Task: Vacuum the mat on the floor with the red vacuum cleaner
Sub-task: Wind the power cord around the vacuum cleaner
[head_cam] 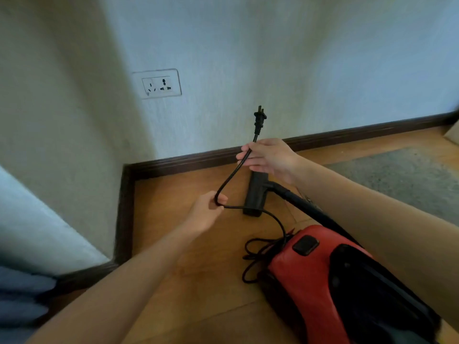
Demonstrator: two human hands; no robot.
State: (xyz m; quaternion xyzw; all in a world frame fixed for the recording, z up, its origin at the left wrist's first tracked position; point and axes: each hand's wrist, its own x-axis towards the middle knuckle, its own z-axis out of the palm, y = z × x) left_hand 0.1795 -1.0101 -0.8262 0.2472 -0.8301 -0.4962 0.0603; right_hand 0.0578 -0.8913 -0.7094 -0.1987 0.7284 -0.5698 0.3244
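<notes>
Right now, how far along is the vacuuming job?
Early. Done: the red vacuum cleaner sits on the floor, part of its cord uncoiled. In hand: the right hand holds the cord just below the plug, prongs up, while the left hand pinches it lower. Left: plugging into the wall socket, then vacuuming the mat.

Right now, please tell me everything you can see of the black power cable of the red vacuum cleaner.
The thin black power cable looks like flexible rubber and ends in a black two-pin plug, which points up, unplugged, below and to the right of the white wall socket. The right hand holds the cable just under the plug; the left hand pinches a bend lower down. From there it runs over the black floor nozzle to loose coils on the wooden floor beside the red vacuum cleaner.
</notes>
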